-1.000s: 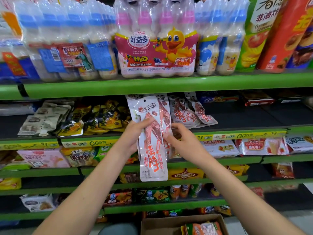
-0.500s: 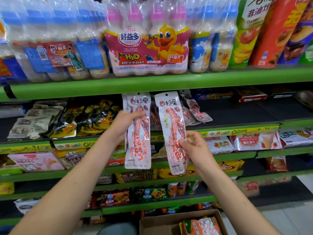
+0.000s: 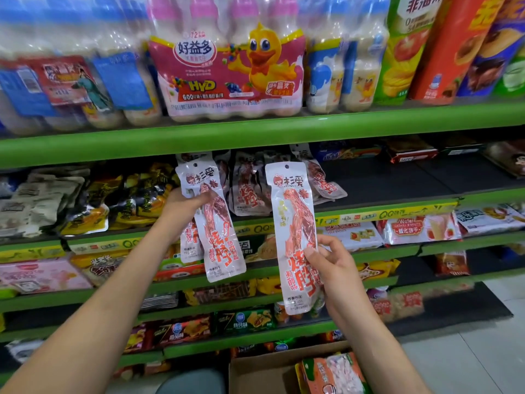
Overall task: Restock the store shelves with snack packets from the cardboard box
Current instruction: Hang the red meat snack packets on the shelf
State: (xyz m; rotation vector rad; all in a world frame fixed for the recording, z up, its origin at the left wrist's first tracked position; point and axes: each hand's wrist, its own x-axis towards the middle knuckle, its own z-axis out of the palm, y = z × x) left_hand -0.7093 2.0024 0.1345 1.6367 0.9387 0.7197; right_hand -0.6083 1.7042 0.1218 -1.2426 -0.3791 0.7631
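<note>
Right hand (image 3: 332, 265) pinches one upright packet (image 3: 297, 223); left hand (image 3: 184, 207) grips two packets (image 3: 216, 237), nearer the shelf (image 3: 397, 180) beyond.

White-and-red packets (image 3: 297, 237), green shelves (image 3: 255, 132)

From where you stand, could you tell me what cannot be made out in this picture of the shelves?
All in the head view:
- Cardboard box: cut off by the bottom edge, so its full contents stay unseen.
- Left hand: it holds at least two white snack packets; the front one hides any more behind.
- Right hand: covers the lower print of its packet.
- Drink bottles at top left: blurred, labels unreadable.
- Price strips: too small to read.
</note>
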